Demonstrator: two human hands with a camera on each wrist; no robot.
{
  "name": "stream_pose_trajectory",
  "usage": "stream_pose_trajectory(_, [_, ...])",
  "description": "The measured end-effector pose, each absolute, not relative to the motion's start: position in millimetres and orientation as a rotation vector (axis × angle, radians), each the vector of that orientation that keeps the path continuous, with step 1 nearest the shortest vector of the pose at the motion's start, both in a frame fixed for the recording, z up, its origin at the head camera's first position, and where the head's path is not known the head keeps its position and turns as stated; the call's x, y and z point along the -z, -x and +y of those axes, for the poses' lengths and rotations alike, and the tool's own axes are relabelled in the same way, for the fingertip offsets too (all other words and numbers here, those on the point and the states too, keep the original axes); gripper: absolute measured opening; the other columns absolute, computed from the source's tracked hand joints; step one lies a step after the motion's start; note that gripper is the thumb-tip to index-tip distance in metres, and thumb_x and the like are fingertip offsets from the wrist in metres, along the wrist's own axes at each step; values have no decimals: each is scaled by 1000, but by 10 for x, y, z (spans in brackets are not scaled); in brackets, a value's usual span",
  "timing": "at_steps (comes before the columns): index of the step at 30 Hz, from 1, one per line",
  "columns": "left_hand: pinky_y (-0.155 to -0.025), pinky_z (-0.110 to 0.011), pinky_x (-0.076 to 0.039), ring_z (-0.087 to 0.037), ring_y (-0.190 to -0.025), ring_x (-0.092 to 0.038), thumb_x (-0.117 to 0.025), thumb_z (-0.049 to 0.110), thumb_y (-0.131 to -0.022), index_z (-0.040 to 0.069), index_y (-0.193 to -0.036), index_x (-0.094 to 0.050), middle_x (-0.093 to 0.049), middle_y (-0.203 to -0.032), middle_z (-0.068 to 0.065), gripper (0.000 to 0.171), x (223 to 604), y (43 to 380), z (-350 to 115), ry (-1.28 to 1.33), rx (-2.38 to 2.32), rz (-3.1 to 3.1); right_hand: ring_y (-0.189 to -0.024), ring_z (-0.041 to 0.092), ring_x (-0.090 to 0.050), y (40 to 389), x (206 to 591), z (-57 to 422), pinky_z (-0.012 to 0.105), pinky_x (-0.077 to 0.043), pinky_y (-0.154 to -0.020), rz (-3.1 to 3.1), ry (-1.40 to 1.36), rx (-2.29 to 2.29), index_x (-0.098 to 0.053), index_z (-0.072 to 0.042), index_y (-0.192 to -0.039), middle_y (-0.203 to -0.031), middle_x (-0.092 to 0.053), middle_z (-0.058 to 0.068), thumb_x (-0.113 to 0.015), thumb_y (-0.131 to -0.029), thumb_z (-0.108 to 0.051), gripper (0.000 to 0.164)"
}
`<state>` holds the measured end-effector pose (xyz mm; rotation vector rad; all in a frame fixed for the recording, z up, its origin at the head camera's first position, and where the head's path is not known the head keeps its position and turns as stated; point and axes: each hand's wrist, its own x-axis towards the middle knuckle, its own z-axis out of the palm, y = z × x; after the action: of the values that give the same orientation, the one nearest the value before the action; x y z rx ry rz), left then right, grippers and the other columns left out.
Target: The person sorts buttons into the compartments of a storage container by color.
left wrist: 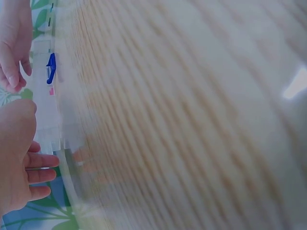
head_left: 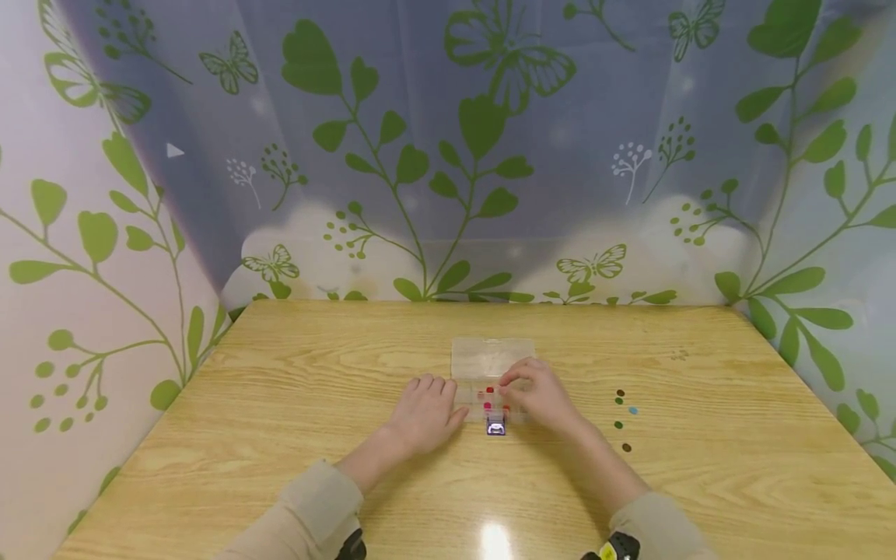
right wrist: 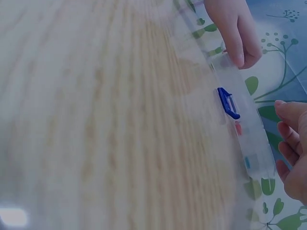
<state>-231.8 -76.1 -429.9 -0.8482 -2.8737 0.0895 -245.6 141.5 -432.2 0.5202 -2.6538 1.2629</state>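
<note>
While the left hand (head_left: 423, 414), fingers extended, touches the clear box (head_left: 477, 359), whether the right hand (head_left: 542, 398) pinches anything is unclear.

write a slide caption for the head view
Left hand at an open clear box, right hand over it, five loose discs rightward on the table.

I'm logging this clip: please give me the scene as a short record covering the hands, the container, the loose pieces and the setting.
Left hand: left hand at the left end of the box, fingers extended
Right hand: right hand over the box, fingers bent; too small to tell whether it pinches anything
Container: clear box, divided inside
Lid: lid open, at the far side
Latch: blue latch, near side
Inside: several red or pink pieces
Loose: five small discs right of the box: two brown, two green, one light blue
Surface: wood-grain table
</note>
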Motion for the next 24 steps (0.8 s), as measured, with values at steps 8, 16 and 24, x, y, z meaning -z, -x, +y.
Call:
stream_pose_trajectory(8, [-94,-41,-39,-26,-107,-50,-36,44,-98,5,-117,-49,-57,-109,-10,46,4289,2308,-763,861,-84,-2879,-108,32,-47,2454,4300,1615,55,-35,-93,-2662,-456,-1302,-68,-8,-87,-102,-61,7,-69,-83,-12,6])
stream_pose_trajectory(16, [-95,-41,-39,-25,-108,-50,-36,45,-98,5,-118,-49,-56,-110,-10,46,4288,2307,-762,854,-97,-2891,-109,33,-47,2432,4313,1820,55,-36,-94,-2649,-379,-1336,-68,-5,-89,-105,-60,11,-68,-84,-10,7])
stream_pose_trajectory(24, [-96,-41,-38,-26,-109,-49,-36,45,-98,5,-117,-49,-56,-110,-10,46,4307,2318,-759,847,-96,-2902,-108,32,-49,2382,4333,2078,53,-34,-95,-2624,-343,-1401,-66,-2,-97,-106,-61,11,-66,-87,-18,19])
